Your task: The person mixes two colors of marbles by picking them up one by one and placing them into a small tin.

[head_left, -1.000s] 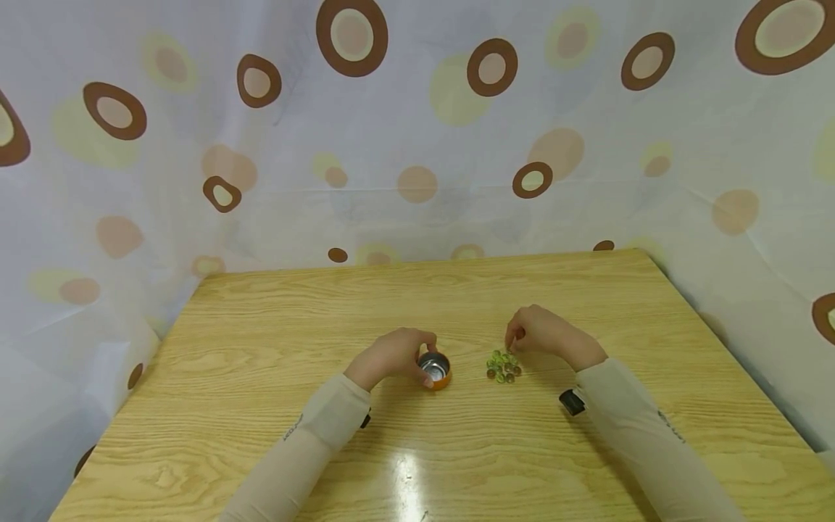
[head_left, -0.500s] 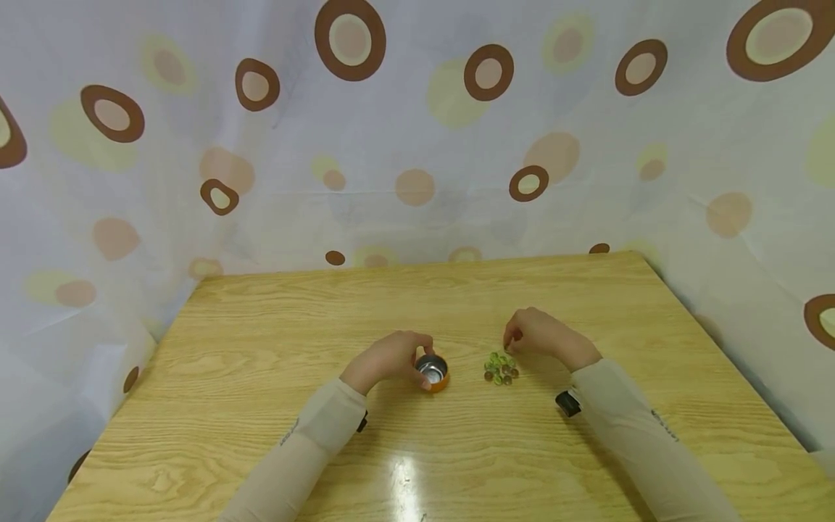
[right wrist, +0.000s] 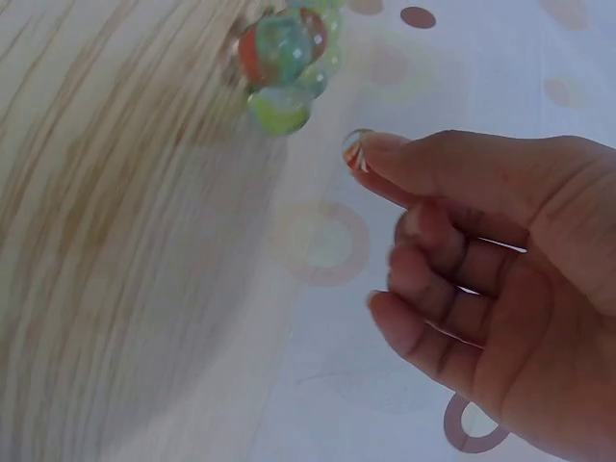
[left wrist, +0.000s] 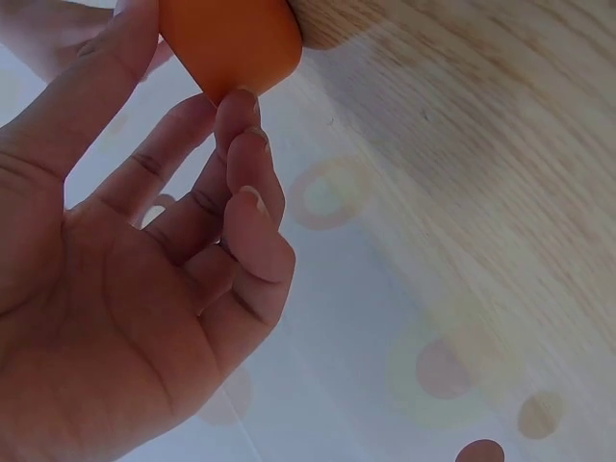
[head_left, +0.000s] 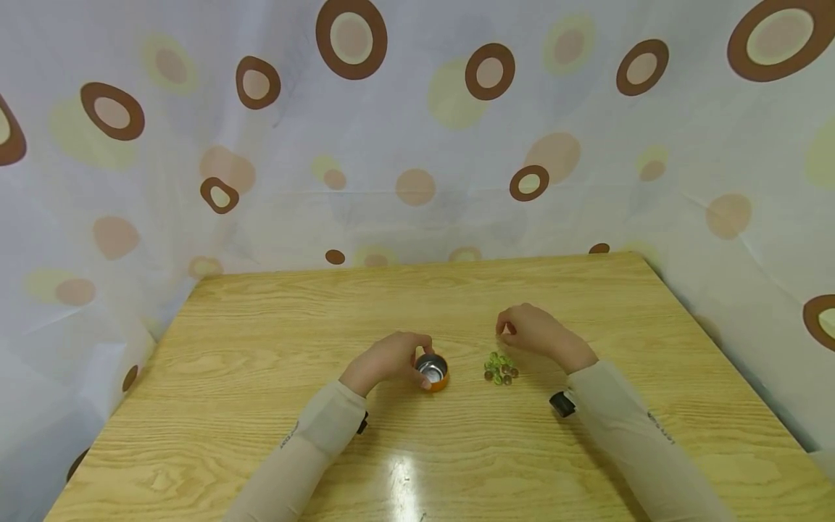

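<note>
My left hand (head_left: 389, 360) grips a small orange bowl (head_left: 438, 386) with a shiny metal inside, thumb at the near rim and fingers at the far side. The bowl stands on the table. In the left wrist view its orange wall (left wrist: 236, 43) shows between thumb and fingertips. My right hand (head_left: 538, 335) pinches one clear marble (right wrist: 356, 151) with orange and white swirls between thumb and forefinger. Beside that hand, a cluster of glass marbles (head_left: 501, 368), several green-yellow and several brownish, lies on the table to the right of the bowl.
The wooden table (head_left: 313, 312) has a light yellow grain and a bright reflection near its front. A white curtain (head_left: 391, 130) with brown, yellow and peach spots surrounds its back and sides.
The right hand has lifted a marble off the far edge of the cluster and shifted slightly left, towards the bowl. The left hand keeps its grip on the bowl.
</note>
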{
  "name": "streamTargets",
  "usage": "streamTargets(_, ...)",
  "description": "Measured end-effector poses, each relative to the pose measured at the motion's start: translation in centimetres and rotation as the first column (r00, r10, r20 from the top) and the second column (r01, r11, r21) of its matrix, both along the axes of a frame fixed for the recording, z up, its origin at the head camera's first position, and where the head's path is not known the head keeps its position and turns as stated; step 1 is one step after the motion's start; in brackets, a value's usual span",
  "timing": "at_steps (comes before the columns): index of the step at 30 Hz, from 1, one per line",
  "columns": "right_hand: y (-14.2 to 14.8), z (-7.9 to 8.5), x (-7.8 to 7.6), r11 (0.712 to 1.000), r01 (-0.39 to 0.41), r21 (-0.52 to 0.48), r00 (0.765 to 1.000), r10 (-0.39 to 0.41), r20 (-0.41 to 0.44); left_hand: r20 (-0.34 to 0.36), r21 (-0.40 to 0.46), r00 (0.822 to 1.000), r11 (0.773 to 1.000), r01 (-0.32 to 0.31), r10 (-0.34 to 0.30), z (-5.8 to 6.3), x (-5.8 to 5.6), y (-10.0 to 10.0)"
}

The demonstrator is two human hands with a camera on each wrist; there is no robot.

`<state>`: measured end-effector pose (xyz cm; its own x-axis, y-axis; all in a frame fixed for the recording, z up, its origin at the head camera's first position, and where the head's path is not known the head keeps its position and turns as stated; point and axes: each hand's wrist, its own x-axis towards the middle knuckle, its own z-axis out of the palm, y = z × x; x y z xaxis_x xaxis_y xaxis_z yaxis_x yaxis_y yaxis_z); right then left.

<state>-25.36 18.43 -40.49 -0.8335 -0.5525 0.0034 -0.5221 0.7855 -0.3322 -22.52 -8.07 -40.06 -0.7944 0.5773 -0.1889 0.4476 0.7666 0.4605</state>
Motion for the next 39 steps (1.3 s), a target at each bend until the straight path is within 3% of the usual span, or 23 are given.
streamTargets(10, -2.9, 1.4, 1.6, 0.997, 0.045, -0.057, 0.992, -0.051, -0.111, 0.024, 0.053, 1.000, 0.999, 0.006, -0.007, 0.1, 0.2, -0.1)
streamTargets(22, -6.3, 2.5, 3.4, 0.999, -0.034, -0.033, 0.988, 0.029, -0.151, 0.053, 0.048, 0.999, 0.999, -0.011, 0.009, -0.4, -0.3, -0.4)
streamTargets(29, -7.5, 1.9, 3.8, 0.994, -0.108, 0.020, 0.977, 0.110, -0.183, 0.067, 0.063, 0.998, 0.998, -0.009, 0.005, -0.2, -0.1, -0.4)
streamTargets(39, -8.7, 1.4, 4.0, 0.989, -0.144, 0.019, 0.972, 0.145, -0.183, 0.070, 0.065, 0.998, 0.998, -0.010, 0.006, 0.1, 0.1, -0.4)
